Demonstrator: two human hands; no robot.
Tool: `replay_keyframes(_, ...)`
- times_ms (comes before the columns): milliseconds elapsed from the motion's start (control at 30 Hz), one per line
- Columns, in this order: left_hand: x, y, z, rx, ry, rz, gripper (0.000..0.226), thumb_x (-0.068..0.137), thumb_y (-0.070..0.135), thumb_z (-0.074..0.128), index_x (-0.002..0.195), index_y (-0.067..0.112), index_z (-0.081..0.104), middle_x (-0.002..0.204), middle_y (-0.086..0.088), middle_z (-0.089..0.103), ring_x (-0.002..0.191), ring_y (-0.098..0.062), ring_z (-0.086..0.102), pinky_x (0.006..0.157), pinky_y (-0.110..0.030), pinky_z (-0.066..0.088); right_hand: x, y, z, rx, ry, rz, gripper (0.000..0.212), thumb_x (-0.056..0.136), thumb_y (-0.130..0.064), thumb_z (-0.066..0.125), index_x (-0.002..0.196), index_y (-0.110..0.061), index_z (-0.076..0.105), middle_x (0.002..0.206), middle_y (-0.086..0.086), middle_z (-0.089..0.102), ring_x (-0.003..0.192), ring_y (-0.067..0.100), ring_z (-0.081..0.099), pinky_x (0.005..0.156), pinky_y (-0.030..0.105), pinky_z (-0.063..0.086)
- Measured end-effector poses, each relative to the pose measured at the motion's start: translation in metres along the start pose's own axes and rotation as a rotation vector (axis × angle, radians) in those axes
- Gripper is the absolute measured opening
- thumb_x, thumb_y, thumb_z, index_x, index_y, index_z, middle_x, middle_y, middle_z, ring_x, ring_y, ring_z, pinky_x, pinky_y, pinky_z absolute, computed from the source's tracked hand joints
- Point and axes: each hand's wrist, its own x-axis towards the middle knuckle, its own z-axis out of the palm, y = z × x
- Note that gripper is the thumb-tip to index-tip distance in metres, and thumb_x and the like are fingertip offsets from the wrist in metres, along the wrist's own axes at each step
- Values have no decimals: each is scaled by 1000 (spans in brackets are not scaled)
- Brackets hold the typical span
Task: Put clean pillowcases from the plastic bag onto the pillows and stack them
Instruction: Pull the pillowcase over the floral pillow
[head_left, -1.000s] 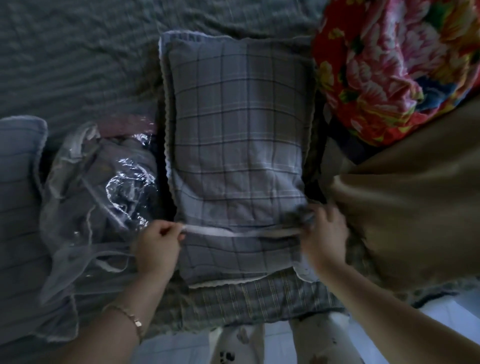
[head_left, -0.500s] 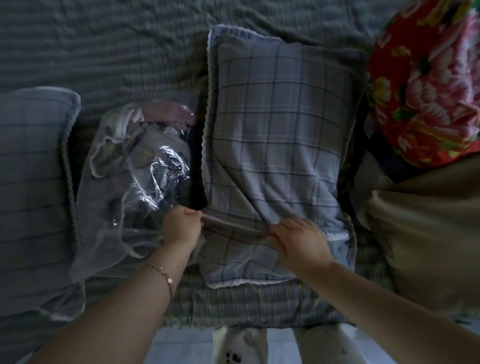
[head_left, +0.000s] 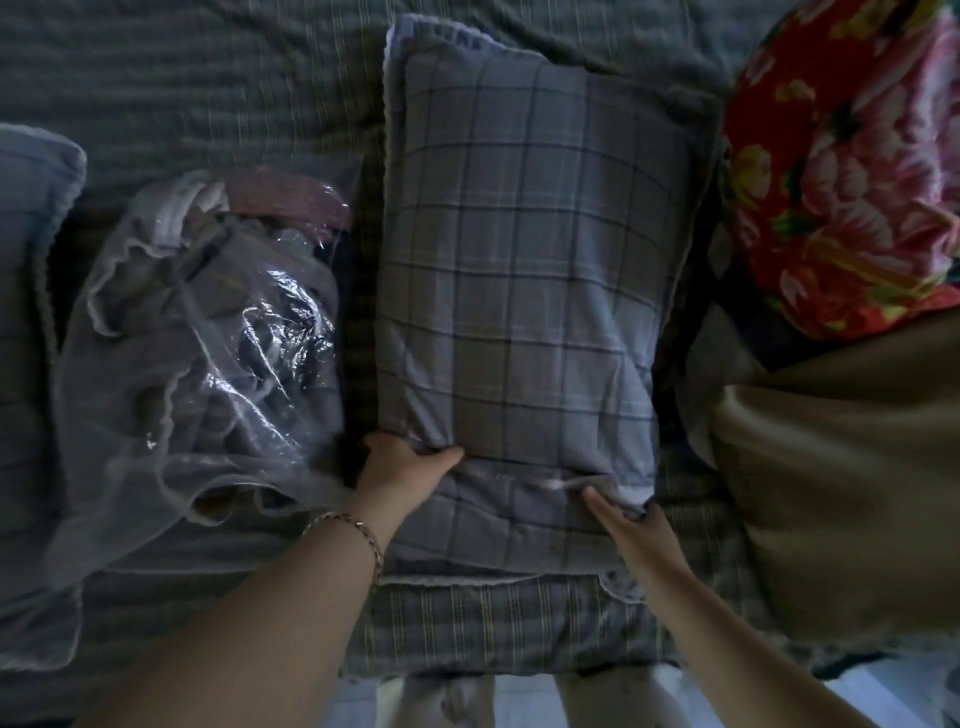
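Observation:
A pillow in a grey-blue plaid pillowcase (head_left: 524, 270) lies lengthwise in the middle of the bed. My left hand (head_left: 402, 465) grips the case's fabric at its near left side, thumb over a fold. My right hand (head_left: 631, 525) is at the near right corner with its fingers tucked under the overlapping flap of the case. A clear plastic bag (head_left: 208, 358) holding folded grey fabric lies to the left of the pillow. Another plaid-cased pillow (head_left: 26, 332) lies at the far left edge.
A grey striped bedsheet (head_left: 208, 78) covers the bed. A red floral quilt (head_left: 852, 156) is bunched at the upper right, with a tan cushion or cloth (head_left: 852, 493) below it. The bed's near edge and pale floor tiles (head_left: 878, 691) show at the bottom.
The hands were pulling the case's open edge taut between them. Now the left grips the left side and the right has slid to the right corner under the flap.

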Motion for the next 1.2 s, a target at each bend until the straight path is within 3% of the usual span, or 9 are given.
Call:
replay_keyframes(100, 8, 4, -7, -7, 86, 42, 36, 84, 27, 62, 104, -4, 61, 113, -20, 63, 104, -33, 59, 84, -29, 44, 3, -14, 2, 91, -62, 16, 37, 64, -25, 84, 90, -9, 64, 94, 8, 65, 81, 23, 62, 69, 30, 49)
replay_keyframes(167, 3, 8, -17, -83, 89, 14, 35, 87, 19, 56, 112, -6, 59, 118, -22, 60, 108, -36, 57, 87, -30, 43, -9, -25, 0, 129, -73, -34, 27, 66, -16, 84, 76, -14, 59, 82, 8, 63, 75, 25, 60, 70, 36, 53)
replay_keyframes(267, -28, 15, -42, -211, 113, 42, 35, 88, 10, 52, 118, -6, 57, 122, -22, 58, 112, -38, 54, 89, -32, 43, -50, -51, -14, 100, -38, -187, 15, 73, 1, 73, 76, -9, 62, 84, 16, 65, 83, 34, 63, 81, 46, 54)
replay_keyframes(400, -105, 52, -103, -359, 194, 269, 33, 87, 4, 50, 116, -8, 58, 120, -24, 59, 112, -38, 54, 88, -34, 43, -139, -103, -49, 232, 12, -350, 18, 73, 12, 62, 77, -6, 62, 80, 17, 62, 74, 32, 59, 69, 39, 53)
replay_keyframes(533, -206, 94, -179, -440, 260, 555, 18, 90, 7, 49, 93, -5, 62, 94, -20, 62, 92, -33, 57, 68, -27, 40, -249, -143, -87, 439, 112, -582, 23, 71, 14, 61, 68, -9, 58, 74, 11, 59, 72, 28, 57, 62, 31, 51)
replay_keyframes(633, -276, 93, -211, -497, 326, 726, 32, 87, 2, 48, 57, 6, 39, 61, -2, 38, 63, -20, 38, 48, -20, 31, -318, -146, -109, 511, 208, -750, 25, 68, 13, 61, 59, -10, 54, 66, 9, 58, 68, 28, 58, 61, 34, 53)
replay_keyframes(800, -366, 30, -235, -652, 383, 894, 41, 79, -6, 49, 55, 15, 23, 53, -1, 24, 48, -13, 21, 34, -20, 15, -422, -102, -132, 486, 305, -956, 21, 65, 8, 62, 58, -10, 54, 65, 11, 59, 74, 33, 62, 72, 54, 53)
replay_keyframes(1033, -444, -106, -230, -737, 529, 873, 38, 81, -1, 49, 52, 10, 28, 51, -6, 31, 48, -21, 29, 47, -33, 21, -519, -8, -124, 323, 162, -1158, 33, 71, 12, 59, 55, -11, 41, 58, 7, 49, 63, 23, 51, 60, 33, 40)
replay_keyframes(1200, -464, -205, -219, -852, 627, 782, 18, 81, 1, 48, 64, 5, 44, 54, -3, 38, 49, -12, 32, 38, -19, 26, -543, 61, -97, 201, 40, -1159, 24, 72, 10, 60, 67, -9, 46, 61, 11, 49, 62, 25, 51, 56, 32, 39)
